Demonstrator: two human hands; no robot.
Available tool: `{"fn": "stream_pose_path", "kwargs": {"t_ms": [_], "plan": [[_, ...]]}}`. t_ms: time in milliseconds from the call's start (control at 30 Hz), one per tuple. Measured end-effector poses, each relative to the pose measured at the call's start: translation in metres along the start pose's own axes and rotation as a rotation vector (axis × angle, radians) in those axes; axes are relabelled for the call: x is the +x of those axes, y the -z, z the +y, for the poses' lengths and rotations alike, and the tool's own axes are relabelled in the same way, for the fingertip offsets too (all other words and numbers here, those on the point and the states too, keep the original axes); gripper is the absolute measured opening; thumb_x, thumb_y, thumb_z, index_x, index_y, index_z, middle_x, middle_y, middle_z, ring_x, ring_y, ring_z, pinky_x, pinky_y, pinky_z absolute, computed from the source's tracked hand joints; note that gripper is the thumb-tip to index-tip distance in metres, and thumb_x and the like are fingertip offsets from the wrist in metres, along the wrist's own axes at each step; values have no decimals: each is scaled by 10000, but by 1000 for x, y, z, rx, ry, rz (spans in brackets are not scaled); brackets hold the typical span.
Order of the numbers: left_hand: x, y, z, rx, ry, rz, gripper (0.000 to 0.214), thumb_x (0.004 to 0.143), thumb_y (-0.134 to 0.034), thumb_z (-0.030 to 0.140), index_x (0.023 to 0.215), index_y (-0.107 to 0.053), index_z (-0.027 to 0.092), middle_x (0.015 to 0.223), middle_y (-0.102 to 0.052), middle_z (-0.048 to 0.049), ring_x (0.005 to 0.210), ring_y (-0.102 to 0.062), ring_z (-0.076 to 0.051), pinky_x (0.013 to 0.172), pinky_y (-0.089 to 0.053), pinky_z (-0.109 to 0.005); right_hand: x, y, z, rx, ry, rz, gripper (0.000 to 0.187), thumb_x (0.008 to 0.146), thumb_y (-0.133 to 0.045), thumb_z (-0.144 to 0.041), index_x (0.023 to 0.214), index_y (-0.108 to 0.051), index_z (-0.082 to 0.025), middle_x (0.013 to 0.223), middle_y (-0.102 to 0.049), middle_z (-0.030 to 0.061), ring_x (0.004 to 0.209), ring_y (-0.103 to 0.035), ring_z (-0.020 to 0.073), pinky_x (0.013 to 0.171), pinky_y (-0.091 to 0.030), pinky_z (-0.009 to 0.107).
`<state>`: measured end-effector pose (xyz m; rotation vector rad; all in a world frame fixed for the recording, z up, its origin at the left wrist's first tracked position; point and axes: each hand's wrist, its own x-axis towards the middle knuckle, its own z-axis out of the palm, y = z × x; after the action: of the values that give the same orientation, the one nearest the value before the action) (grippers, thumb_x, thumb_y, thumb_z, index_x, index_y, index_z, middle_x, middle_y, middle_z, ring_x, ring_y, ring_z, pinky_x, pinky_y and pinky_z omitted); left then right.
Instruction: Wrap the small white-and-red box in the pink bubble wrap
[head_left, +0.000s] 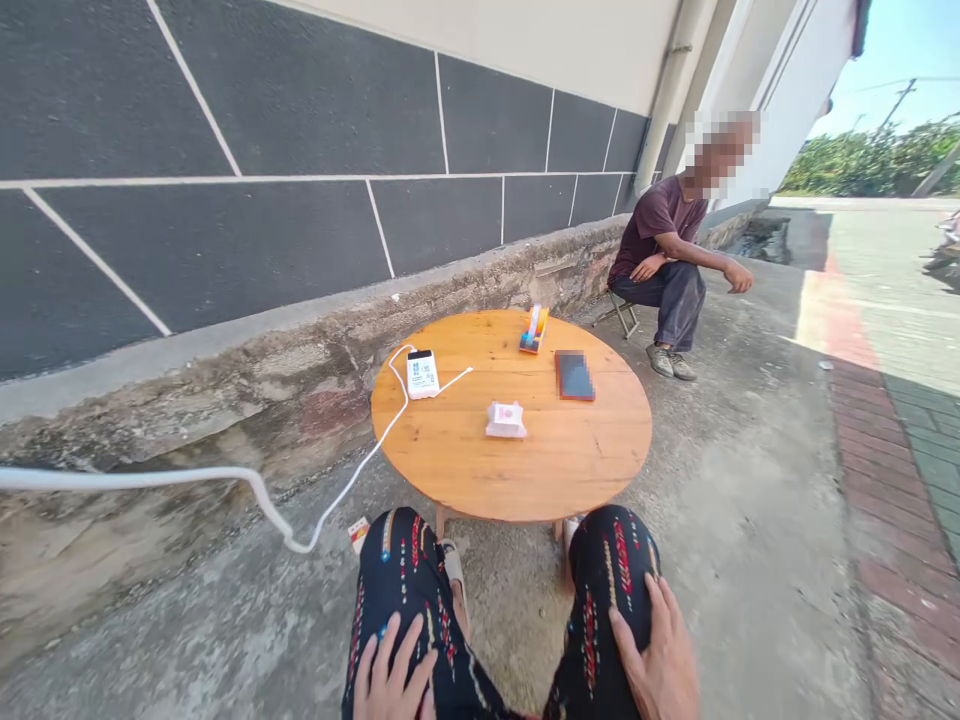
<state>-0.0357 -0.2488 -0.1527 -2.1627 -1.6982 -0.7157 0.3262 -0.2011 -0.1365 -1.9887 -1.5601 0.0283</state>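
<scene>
My left hand point(391, 672) lies flat on my left thigh, fingers spread and holding nothing. On my right thigh rests my right hand point(660, 650), its fingers stretched out, also with nothing in it. Both touch the patterned dark trousers point(592, 590). Beyond my knees stands a round wooden table point(450, 470). Near its middle sits a small white package point(507, 420) in what looks like clear wrapping. A white box-shaped device point(422, 374) with a black end lies at the left. Toward the back is an orange tape dispenser point(533, 330), and a blurred dark flat rectangle point(575, 376) lies at the right.
A white cable point(352, 480) runs from the left to the white device. A person point(667, 240) sits on a folding stool point(624, 312) beyond the table. A tiled wall point(300, 230) borders the left, and a small card point(358, 533) lies on the concrete.
</scene>
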Motion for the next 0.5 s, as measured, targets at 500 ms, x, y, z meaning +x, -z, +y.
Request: {"fn": "stream_pose_path", "kwargs": {"t_ms": [500], "plan": [[27,-14,11,-105,-8,-68,189,720,-583,306,861,-708,304,1167,-674,-8,1206,-476,-296,1111,-196,-475,14,2,-7,66,-87,7,712,846,-425,-596,1362,-375,-109,1420,-378,216,1281,-404,386,995,-396,556]]}}
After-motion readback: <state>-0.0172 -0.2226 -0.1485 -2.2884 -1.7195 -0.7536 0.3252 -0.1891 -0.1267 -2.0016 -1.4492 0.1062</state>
